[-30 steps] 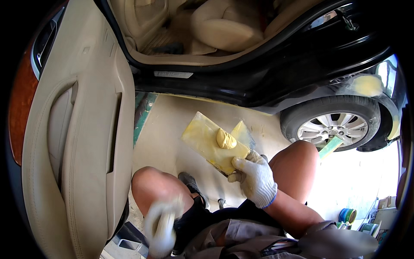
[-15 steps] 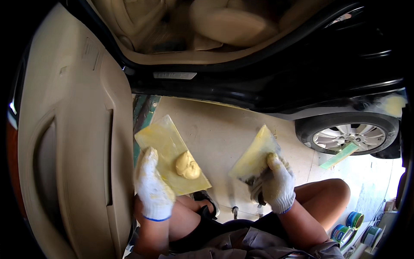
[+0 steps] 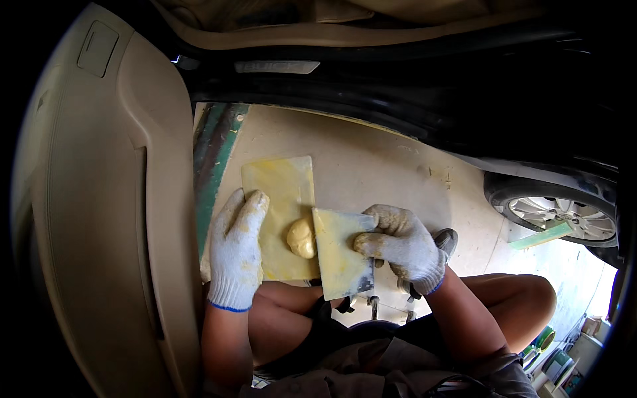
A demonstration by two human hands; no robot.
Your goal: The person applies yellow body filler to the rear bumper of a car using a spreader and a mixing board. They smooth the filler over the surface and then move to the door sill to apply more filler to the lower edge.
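Note:
My left hand point(image 3: 239, 245), in a white knitted glove, grips the left edge of a flat rectangular mixing board point(image 3: 279, 192) smeared with yellow. A lump of yellow body filler point(image 3: 300, 239) sits near the board's right edge. In my gloved right hand point(image 3: 401, 242) is a putty spreader point(image 3: 340, 249), pinched between thumb and fingers at its right side. Yellow smears cover the spreader, and its lower corner is dark. Its left edge stands right beside the lump, overlapping the board's right edge; whether it touches the filler I cannot tell.
An open beige car door point(image 3: 106, 199) stands close on the left. Ahead runs the black door sill point(image 3: 371, 99). To the right are a wheel point(image 3: 564, 209) with a pale green strip point(image 3: 543, 235) by it, and cans point(image 3: 556, 365) at the lower right. A green beam point(image 3: 219, 152) lies on the floor.
My right hand has brought the spreader left, from apart to beside the filler lump. The board in my left hand has turned more upright, and the view has shifted.

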